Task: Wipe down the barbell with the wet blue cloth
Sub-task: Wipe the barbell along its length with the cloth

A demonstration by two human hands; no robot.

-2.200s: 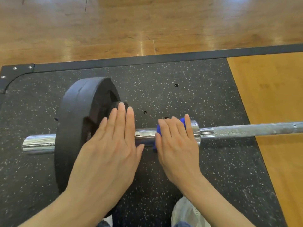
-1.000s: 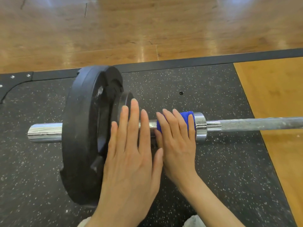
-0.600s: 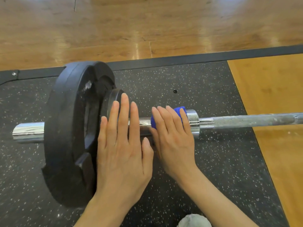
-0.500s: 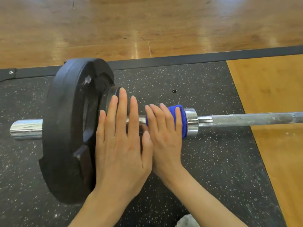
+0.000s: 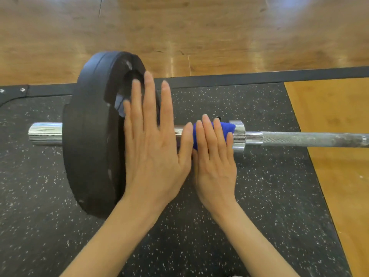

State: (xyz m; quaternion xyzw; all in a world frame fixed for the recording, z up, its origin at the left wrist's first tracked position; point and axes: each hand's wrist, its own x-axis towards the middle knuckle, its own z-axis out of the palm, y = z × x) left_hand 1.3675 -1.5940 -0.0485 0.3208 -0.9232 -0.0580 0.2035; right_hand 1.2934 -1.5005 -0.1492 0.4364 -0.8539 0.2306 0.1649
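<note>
The barbell [image 5: 299,138] lies across the black speckled mat, with a black weight plate [image 5: 89,136] on its chrome sleeve [image 5: 45,133]. My left hand [image 5: 153,144] lies flat against the plate's inner face, fingers straight and pointing away from me. A blue cloth [image 5: 225,129] is draped over the sleeve between the plate and the chrome collar [image 5: 238,135]. My right hand [image 5: 214,156] presses on the cloth with straight fingers laid over the top; its thumb sits low beside the sleeve, next to my left thumb.
The rubber mat [image 5: 259,196] has a dark frame strip [image 5: 259,77] at its far edge. Shiny wooden floor [image 5: 179,33] lies beyond it, and an orange wooden platform panel [image 5: 339,136] is to the right under the knurled shaft.
My left hand has slid higher up the plate's face. My right hand stays on the cloth by the collar, and more blue shows past its fingers.
</note>
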